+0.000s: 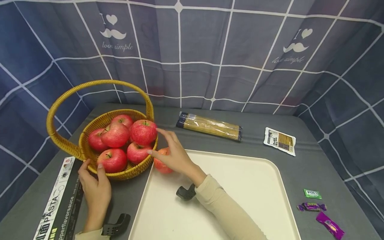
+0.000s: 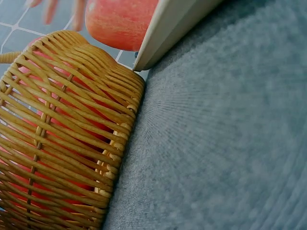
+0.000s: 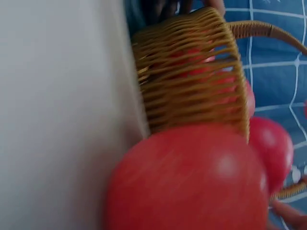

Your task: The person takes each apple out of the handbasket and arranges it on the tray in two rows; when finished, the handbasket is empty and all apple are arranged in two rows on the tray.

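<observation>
Right grip relaxed, fingers extended, index beside rightmost apple in basket; left grip loose on basket's near rim. Pasta box along left edge of table. Tray at near edge, loose apple on its far-left corner. Candies by right edge. Apple-filled basket toward far-left corner. Flat packet toward far-right corner; noodle pack near far edge.

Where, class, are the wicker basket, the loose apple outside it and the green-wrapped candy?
Wicker basket (image 1: 134, 172), head view: woven front wall.
Loose apple (image 1: 162, 166), head view: visible lower part.
Green-wrapped candy (image 1: 312, 194), head view: middle of wrapper.
</observation>
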`<move>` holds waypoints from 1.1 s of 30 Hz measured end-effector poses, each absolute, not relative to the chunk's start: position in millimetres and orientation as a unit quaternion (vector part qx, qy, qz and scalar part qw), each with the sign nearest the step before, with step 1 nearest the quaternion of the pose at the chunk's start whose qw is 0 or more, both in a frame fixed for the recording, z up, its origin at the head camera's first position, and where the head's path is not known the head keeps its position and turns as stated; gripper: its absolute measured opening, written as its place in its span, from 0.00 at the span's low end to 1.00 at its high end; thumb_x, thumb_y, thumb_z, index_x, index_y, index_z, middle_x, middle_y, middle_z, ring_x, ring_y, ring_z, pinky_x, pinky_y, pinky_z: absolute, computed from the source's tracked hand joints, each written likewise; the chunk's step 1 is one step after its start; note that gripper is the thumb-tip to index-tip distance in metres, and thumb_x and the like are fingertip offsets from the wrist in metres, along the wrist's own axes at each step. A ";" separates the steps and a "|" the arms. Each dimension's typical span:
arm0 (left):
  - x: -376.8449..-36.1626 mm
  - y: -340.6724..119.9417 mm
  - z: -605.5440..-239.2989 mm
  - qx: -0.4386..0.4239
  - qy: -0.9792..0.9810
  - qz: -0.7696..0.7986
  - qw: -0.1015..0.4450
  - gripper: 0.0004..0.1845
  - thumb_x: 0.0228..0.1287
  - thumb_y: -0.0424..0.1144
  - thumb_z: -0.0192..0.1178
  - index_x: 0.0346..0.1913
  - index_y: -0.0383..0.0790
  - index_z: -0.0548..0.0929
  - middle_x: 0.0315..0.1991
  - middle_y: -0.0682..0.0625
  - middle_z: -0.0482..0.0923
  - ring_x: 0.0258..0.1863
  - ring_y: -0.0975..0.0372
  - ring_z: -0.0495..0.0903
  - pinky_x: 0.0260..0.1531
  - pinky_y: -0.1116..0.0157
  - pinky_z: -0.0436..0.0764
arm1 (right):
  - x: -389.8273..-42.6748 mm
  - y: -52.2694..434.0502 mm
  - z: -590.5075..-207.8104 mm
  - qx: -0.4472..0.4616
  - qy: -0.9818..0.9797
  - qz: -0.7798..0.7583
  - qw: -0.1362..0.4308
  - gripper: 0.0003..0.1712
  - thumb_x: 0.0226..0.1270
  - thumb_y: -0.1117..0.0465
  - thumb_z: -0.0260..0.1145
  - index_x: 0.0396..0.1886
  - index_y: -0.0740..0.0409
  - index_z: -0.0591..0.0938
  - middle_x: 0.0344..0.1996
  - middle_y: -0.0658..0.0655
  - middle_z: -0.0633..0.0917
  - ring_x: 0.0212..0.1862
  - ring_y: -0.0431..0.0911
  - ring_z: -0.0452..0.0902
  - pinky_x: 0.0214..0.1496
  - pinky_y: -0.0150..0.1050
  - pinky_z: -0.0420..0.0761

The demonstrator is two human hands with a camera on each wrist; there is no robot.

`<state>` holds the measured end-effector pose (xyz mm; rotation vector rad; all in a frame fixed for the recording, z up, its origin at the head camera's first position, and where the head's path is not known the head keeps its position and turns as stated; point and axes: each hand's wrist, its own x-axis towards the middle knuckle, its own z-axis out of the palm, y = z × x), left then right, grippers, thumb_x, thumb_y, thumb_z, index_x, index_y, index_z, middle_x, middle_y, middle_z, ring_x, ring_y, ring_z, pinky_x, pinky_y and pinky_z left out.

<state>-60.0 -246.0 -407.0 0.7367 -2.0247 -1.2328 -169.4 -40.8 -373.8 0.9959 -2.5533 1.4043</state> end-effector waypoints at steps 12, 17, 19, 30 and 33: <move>-60.1 -246.6 -406.6 0.272 -0.779 -0.459 0.329 0.25 0.66 0.42 0.43 0.64 0.38 0.56 0.64 0.36 0.55 0.66 0.43 0.54 0.64 0.46 0.50 | -193.6 -95.8 -348.6 0.276 -0.888 0.361 0.067 0.34 0.57 0.34 0.55 0.64 0.32 0.63 0.62 0.53 0.65 0.57 0.48 0.69 0.51 0.44 0.75; -58.5 -246.1 -406.7 0.274 -0.777 -0.462 0.329 0.25 0.66 0.42 0.43 0.64 0.38 0.56 0.64 0.36 0.55 0.66 0.44 0.54 0.65 0.47 0.50 | -191.7 -78.2 -346.7 0.312 -0.838 0.446 0.047 0.31 0.53 0.41 0.64 0.59 0.36 0.71 0.59 0.52 0.68 0.55 0.46 0.71 0.52 0.40 0.75; -58.8 -244.5 -407.0 0.274 -0.776 -0.462 0.329 0.25 0.66 0.42 0.43 0.64 0.39 0.56 0.64 0.36 0.55 0.66 0.44 0.54 0.64 0.46 0.50 | -187.9 -58.6 -343.4 0.322 -0.818 0.475 0.034 0.30 0.52 0.44 0.66 0.57 0.36 0.73 0.58 0.52 0.68 0.54 0.46 0.71 0.51 0.40 0.75; -59.0 -241.6 -406.2 0.267 -0.781 -0.460 0.326 0.25 0.66 0.43 0.44 0.64 0.39 0.57 0.64 0.35 0.55 0.66 0.44 0.54 0.63 0.45 0.51 | -158.8 77.6 -371.3 0.296 -0.854 0.427 0.042 0.29 0.43 0.52 0.73 0.50 0.35 0.76 0.56 0.48 0.69 0.57 0.47 0.68 0.51 0.49 0.74; -56.6 -245.3 -405.2 0.266 -0.781 -0.458 0.332 0.25 0.66 0.42 0.44 0.64 0.39 0.57 0.64 0.35 0.55 0.66 0.44 0.54 0.64 0.45 0.50 | -152.5 93.8 -383.9 0.306 -0.865 0.396 0.034 0.29 0.44 0.52 0.72 0.51 0.36 0.75 0.57 0.49 0.67 0.58 0.48 0.68 0.50 0.48 0.75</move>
